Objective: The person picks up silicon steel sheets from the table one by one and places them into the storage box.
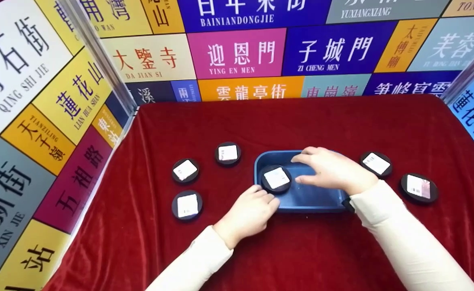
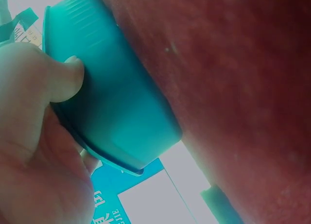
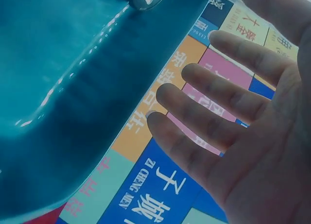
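Note:
A blue plastic tub [image 1: 301,209] sits on the red cloth. My left hand [image 1: 251,211] grips its near left rim, the thumb lying against the outer wall [image 2: 116,102] in the left wrist view. Inside the tub, at its left end, lies a round black disc with a white label [image 1: 276,178]. Over the tub's right part hovers my right hand [image 1: 326,169], holding nothing. Its fingers [image 3: 204,129] are spread and nearly straight in the right wrist view, above the tub's inner wall [image 3: 112,78].
Left of the tub lie more labelled black discs, one farther back [image 1: 227,153], one at mid-left [image 1: 185,170] and one nearer [image 1: 187,205]. Two others, an inner disc [image 1: 376,163] and an outer disc [image 1: 419,188], lie to the right. Sign-covered panels [image 1: 237,52] stand behind the red cloth [image 1: 301,250].

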{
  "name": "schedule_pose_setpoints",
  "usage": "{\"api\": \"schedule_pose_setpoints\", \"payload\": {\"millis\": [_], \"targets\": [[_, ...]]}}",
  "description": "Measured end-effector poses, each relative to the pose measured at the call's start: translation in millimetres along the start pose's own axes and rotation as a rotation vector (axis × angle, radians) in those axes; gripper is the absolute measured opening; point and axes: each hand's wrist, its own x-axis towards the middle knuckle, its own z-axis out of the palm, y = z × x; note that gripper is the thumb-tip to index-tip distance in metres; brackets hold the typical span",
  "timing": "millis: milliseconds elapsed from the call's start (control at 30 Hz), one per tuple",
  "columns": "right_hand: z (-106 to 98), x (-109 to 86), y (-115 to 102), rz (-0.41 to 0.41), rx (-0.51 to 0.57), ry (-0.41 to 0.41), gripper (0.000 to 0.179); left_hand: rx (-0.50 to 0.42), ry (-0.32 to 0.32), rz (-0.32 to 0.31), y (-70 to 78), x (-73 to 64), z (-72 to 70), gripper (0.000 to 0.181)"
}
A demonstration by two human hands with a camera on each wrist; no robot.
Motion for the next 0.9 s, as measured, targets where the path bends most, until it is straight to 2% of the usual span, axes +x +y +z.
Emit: {"api": "schedule_pose_setpoints", "payload": {"millis": [600,900], "targets": [[0,-18.9,17,0.078,-0.006,-0.006,0.053,-0.003,0.002,0.001,0.9,-1.3,2.1,0.008],[-2,-24.3,23,0.048,-0.027,0.022,0.050,-0.003,0.005,-0.003,0.2,0.2,1.4,0.008]]}}
